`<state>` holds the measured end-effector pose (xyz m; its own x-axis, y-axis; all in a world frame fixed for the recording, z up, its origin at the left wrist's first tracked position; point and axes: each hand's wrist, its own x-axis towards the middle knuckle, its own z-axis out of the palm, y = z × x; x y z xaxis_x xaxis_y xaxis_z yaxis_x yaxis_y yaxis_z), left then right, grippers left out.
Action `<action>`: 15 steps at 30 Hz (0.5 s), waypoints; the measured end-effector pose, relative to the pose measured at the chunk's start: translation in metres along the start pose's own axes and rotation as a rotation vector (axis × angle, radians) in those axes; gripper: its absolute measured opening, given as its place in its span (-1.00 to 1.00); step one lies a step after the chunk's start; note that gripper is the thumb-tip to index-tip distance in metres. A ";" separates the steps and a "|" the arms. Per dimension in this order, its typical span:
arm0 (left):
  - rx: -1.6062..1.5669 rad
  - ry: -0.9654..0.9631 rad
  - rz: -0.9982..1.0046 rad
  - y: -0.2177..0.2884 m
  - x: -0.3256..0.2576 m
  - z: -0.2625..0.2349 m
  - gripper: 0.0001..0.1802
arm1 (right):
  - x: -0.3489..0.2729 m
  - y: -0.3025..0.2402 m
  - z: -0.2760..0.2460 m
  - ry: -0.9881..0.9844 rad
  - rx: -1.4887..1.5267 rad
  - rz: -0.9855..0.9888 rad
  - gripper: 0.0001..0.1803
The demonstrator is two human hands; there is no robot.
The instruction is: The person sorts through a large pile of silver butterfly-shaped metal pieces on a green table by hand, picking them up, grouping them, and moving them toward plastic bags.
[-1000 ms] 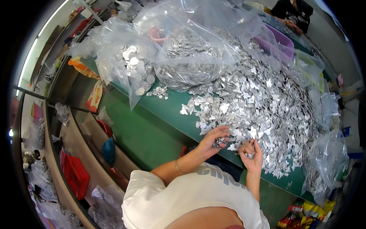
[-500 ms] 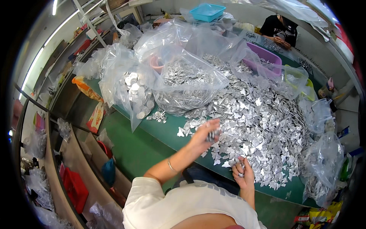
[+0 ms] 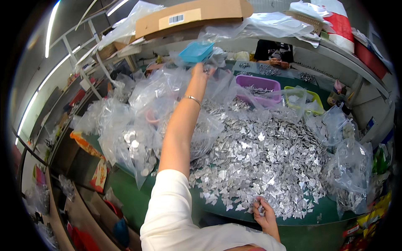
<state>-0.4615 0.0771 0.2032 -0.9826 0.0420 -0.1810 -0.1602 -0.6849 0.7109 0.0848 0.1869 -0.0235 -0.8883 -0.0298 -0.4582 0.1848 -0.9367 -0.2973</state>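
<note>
My left arm is stretched far across the table, and my left hand (image 3: 201,69) is just below the light-blue plastic basket (image 3: 195,52) at the back. Small silver metal pieces show at its curled fingers; blur hides how many. At the near edge of the heap, my right hand (image 3: 265,215) is closed round a few silver metal pieces (image 3: 261,210). Between the hands spreads a big heap of flat, pointed silver metal pieces (image 3: 268,154). Clear plastic bags (image 3: 157,90) lie under and beside my left arm, some with metal parts inside.
A purple basin (image 3: 274,86) and a yellow-green basket (image 3: 320,109) stand behind the heap. Bags of parts (image 3: 349,167) sit at the right end of the green table (image 3: 324,209). Overhead, a shelf holds a cardboard box (image 3: 192,19). Across the table a person in black (image 3: 274,51) handles small parts.
My left hand has gone from the near side of the heap, forward to the blue basket, with metal pieces in it. The view has tilted up. My right hand stays at the heap's near edge.
</note>
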 end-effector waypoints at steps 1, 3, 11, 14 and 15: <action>0.014 0.016 -0.003 -0.004 0.004 -0.001 -0.70 | 0.002 0.000 -0.004 0.014 0.015 -0.009 -0.77; 0.066 0.059 -0.099 -0.021 -0.018 0.015 -0.62 | 0.002 -0.005 -0.020 -0.042 0.113 -0.018 -0.77; 0.263 -0.044 0.182 -0.018 -0.044 0.001 -0.42 | -0.001 -0.022 0.003 -0.110 0.420 -0.039 -0.54; 0.297 -0.210 0.385 -0.024 -0.075 -0.007 -0.70 | -0.009 -0.033 0.015 -0.204 0.450 -0.132 -0.47; 0.271 -0.270 0.426 -0.027 -0.105 -0.008 -0.69 | -0.012 -0.036 0.022 -0.295 0.425 -0.173 -0.46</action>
<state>-0.3529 0.0849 0.1976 -0.9491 0.0121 0.3148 0.2721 -0.4723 0.8384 0.0799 0.2133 0.0112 -0.9823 0.0977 -0.1597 -0.1062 -0.9933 0.0457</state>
